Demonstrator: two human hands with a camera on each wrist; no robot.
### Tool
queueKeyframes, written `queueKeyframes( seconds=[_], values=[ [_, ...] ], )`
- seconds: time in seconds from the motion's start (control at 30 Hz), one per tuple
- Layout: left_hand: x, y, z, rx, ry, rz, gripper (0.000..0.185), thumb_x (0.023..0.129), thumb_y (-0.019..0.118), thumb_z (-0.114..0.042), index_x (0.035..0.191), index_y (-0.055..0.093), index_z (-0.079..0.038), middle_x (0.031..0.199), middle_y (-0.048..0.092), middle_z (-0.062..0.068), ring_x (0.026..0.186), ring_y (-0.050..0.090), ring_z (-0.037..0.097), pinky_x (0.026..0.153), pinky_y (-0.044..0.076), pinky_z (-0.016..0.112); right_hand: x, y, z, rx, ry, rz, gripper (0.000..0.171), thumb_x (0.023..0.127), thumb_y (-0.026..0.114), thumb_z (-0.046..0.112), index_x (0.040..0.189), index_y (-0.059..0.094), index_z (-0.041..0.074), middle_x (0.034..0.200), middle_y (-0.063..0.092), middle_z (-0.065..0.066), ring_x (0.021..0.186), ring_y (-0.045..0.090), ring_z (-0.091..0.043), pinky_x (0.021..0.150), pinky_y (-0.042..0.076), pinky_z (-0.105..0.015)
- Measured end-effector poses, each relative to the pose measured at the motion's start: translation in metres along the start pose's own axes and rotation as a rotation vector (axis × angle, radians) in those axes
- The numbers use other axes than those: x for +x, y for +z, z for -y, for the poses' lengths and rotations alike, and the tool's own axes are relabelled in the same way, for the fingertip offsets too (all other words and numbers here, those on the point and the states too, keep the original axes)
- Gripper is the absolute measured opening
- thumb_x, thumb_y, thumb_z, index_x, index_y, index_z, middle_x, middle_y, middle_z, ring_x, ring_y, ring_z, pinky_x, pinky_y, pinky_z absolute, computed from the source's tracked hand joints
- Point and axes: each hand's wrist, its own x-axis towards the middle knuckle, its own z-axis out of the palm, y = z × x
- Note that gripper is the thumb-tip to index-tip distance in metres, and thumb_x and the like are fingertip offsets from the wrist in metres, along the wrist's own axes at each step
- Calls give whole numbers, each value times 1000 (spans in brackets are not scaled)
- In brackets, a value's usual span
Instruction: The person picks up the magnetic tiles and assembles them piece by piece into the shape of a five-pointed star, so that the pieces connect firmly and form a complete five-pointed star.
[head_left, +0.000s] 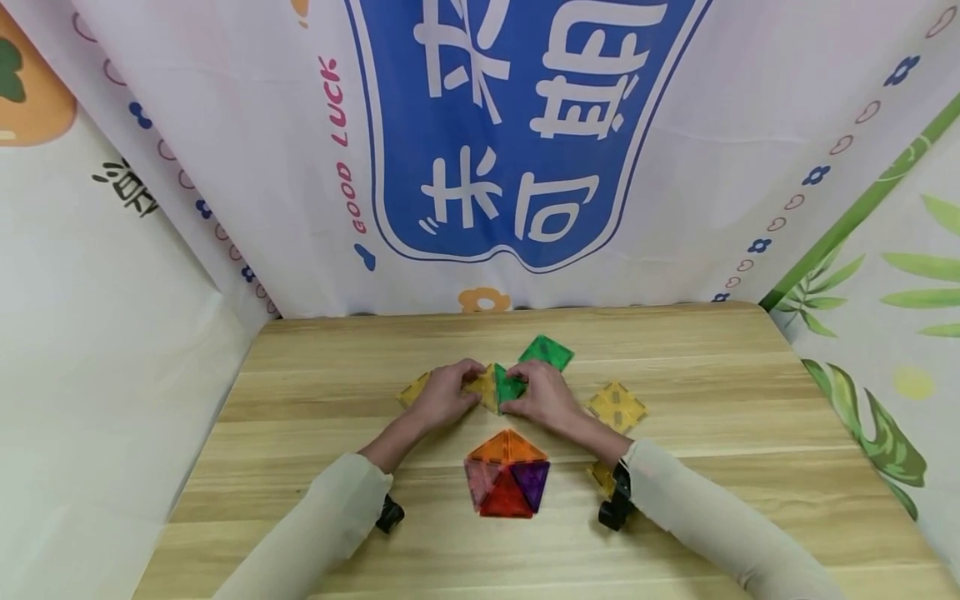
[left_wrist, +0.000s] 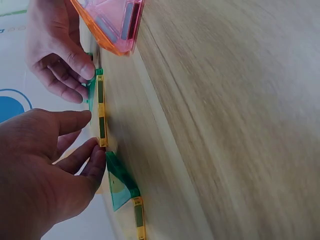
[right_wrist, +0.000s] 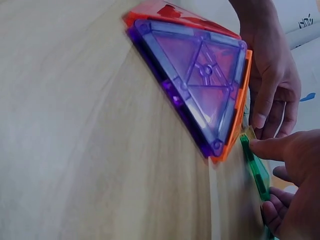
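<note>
On head view I've got left hand (head_left: 447,393) pinching yellow tile (head_left: 487,388), mid-frame, at its right. Right hand (head_left: 546,395) pinches green tile (head_left: 506,389) at its left, edge against yellow. Multicolored pyramid (head_left: 507,495) sits below both.

I'm in a curtained-off rec. nook; home or studio, can't tell. Wood-grain surface (head_left: 720,375) in front, closed in on 3 sides: "GOOD LUCK" back cloth (head_left: 300,192) w/ big blue badge (head_left: 517,125) at 12 o'clock, left cloth (head_left: 112,333) approx. 10, leaf-print right cloth (head_left: 877,350) approx. 2. Black wrist cams (head_left: 389,514) fit that.
</note>
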Motion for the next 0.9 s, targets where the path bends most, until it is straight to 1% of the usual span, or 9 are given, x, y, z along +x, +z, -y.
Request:
queueKeyframes(
  seconds=[0.13, 0.23, 0.3, 0.4, 0.53, 0.67, 0.8, 0.9],
  values=[
    [2, 3, 2, -36, 12, -24, 37, 94, 76, 4, 130, 68, 0, 128, 71, 17, 119, 68, 32, 104, 55, 46, -2, 0, 0, 18, 10, -8, 52, 75, 99, 22, 119, 78, 6, 117, 73, -11, 108, 66, -28, 94, 57, -47],
    [2, 4, 2, -79, 23, -44, 35, 94, 74, 8, 128, 69, 0, 126, 69, 17, 117, 68, 32, 102, 57, 46, -4, 1, -1, 54, 12, -21, 50, 75, 99, 19, 119, 78, 7, 114, 69, -9, 101, 63, -24, 87, 57, -43],
    [2, 5, 1, -116, 20, -53, 35, 94, 72, 9, 127, 69, -2, 125, 67, 16, 116, 69, 32, 100, 58, 45, -5, 2, -3, 92, 20, -23, 48, 76, 98, 17, 119, 78, 8, 113, 65, -9, 97, 61, -23, 84, 56, -41],
    [2, 4, 1, -185, 9, -60, 33, 95, 69, 11, 125, 70, -3, 126, 66, 15, 116, 69, 33, 98, 59, 44, -6, 2, -5, 163, 41, -8, 43, 80, 95, 12, 119, 77, 9, 114, 62, -8, 97, 60, -21, 84, 56, -39],
    [2, 2, 1, -269, -1, -58, 27, 98, 66, 10, 120, 72, -3, 125, 69, 14, 115, 70, 32, 97, 60, 45, -7, -2, -10, 294, 69, 34, 36, 86, 88, 5, 120, 76, 9, 122, 69, -9, 101, 66, -22, 87, 59, -37],
    [3, -1, 0, -295, -19, -52, 23, 99, 67, 5, 116, 76, -8, 121, 73, 8, 113, 69, 27, 98, 57, 46, -9, -9, -13, 439, 87, 77, 32, 91, 81, 0, 121, 74, 5, 124, 71, -12, 106, 69, -26, 90, 60, -33],
    [4, -4, -4, -307, -33, -35, 23, 100, 69, 1, 115, 79, -12, 119, 75, 4, 111, 68, 22, 97, 57, 43, -13, -17, -17, 522, 97, 102, 30, 94, 78, -1, 123, 73, 1, 122, 71, -15, 108, 68, -28, 87, 58, -26],
    [5, -5, -8, -333, -42, -3, 23, 100, 69, -1, 115, 80, -14, 120, 76, 4, 109, 68, 21, 92, 58, 39, -17, -24, -19, 535, 96, 109, 29, 93, 78, 0, 122, 73, 1, 120, 72, -16, 106, 68, -27, 85, 58, -24]
  ],
)
